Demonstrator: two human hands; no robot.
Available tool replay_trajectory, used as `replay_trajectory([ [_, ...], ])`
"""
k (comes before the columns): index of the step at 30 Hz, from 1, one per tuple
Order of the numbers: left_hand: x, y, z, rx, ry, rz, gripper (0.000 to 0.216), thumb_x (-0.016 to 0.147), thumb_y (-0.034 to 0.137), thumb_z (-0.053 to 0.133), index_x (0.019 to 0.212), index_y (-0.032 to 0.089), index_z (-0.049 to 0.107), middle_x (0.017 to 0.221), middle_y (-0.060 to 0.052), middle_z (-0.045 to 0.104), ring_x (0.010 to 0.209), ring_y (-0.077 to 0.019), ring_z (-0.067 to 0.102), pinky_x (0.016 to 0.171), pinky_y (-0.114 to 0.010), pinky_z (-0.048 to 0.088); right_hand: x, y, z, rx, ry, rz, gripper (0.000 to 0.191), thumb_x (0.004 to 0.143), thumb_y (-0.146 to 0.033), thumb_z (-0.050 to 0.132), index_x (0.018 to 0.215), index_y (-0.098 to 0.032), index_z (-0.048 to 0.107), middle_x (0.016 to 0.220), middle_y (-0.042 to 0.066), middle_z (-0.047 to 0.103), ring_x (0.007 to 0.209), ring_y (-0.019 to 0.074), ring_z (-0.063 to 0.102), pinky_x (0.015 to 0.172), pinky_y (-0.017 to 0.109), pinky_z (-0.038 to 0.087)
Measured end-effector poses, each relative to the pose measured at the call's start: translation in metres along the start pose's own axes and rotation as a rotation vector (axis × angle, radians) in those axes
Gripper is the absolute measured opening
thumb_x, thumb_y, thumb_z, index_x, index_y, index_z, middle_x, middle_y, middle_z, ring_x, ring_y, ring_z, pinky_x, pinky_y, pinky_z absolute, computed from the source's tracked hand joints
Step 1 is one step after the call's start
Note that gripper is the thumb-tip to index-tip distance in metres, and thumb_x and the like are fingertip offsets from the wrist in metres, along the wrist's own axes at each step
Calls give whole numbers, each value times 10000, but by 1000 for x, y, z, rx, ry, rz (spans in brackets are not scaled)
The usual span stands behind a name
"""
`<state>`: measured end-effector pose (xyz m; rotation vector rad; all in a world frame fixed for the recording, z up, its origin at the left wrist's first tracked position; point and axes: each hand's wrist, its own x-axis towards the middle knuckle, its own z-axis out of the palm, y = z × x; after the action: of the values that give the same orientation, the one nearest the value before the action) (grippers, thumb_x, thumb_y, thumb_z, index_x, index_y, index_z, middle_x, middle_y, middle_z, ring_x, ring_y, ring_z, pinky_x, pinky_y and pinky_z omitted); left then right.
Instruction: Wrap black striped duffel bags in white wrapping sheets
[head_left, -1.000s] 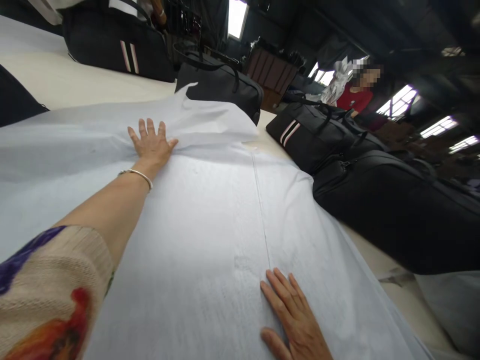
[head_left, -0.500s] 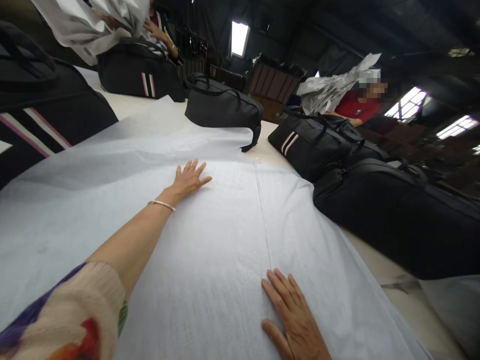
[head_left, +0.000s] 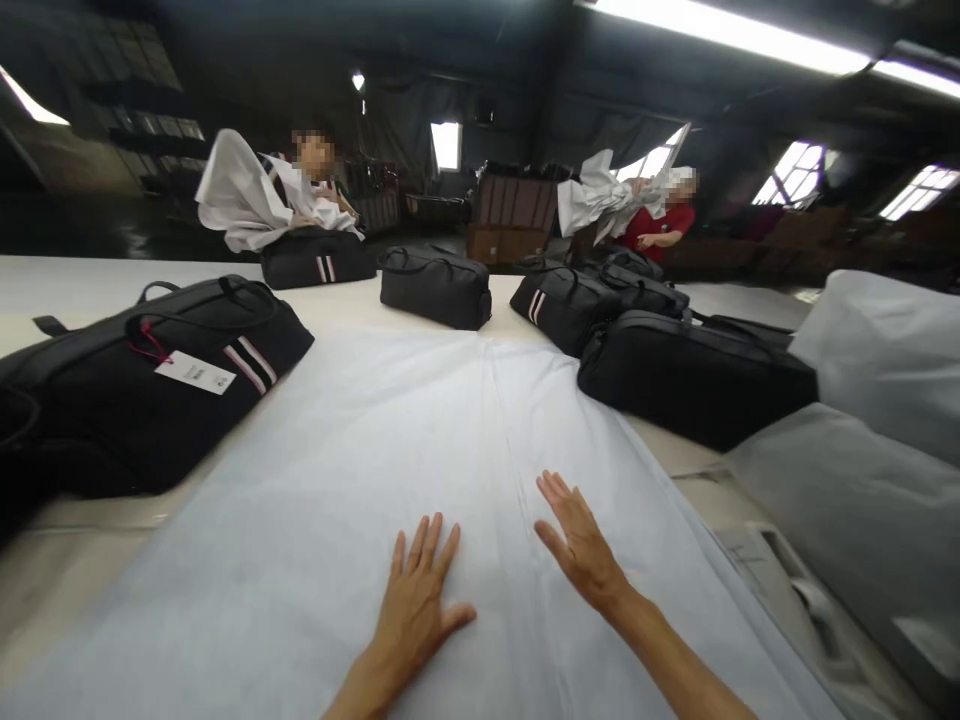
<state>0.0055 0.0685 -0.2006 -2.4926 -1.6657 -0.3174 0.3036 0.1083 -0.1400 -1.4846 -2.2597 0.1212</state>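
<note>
The white sheet (head_left: 375, 430) lies spread on the surface (head_left: 341, 308). Left hand (head_left: 416, 600): palm down over the sheet's near part, grip wide, fingers splayed. Right hand (head_left: 583, 548): over the sheet's right half, grip wide, thumb apart. Tagged bag (head_left: 112, 400): left of the sheet.

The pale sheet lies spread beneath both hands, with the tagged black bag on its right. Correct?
The side is wrong: the head view shows the tagged black bag left of the pale sheet, which lies spread beneath the left hand and right hand.
</note>
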Motion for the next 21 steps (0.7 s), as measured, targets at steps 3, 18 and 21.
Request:
replay_trajectory([
  [3, -55, 31, -22, 16, 49, -28, 991, 778, 681, 624, 1552, 262, 167, 1586, -123, 228, 1440, -378, 256, 1136, -628, 253, -100, -14, -27, -126, 62, 78, 682, 1002, -468, 403, 1568, -209, 125, 1579, 113, 281, 1466, 291, 222, 1182, 583, 211],
  [18, -87, 82, -48, -178, -255, 198, 918, 812, 741, 553, 1531, 262, 244, 1604, -131, 176, 1477, -353, 142, 1173, -640, 121, -227, -62, -9, -119, -94, 104, 576, 1018, -436, 365, 1525, -173, 293, 1514, 116, 408, 1446, 266, 285, 1176, 555, 213],
  [21, -150, 87, -64, -164, -222, 204, 997, 776, 770, 568, 1543, 251, 199, 1608, -142, 144, 1479, -361, 124, 1177, -641, 100, -267, -74, -27, -91, -62, 49, 625, 998, -474, 425, 1527, -171, 288, 1519, 109, 402, 1457, 262, 259, 1196, 536, 192],
])
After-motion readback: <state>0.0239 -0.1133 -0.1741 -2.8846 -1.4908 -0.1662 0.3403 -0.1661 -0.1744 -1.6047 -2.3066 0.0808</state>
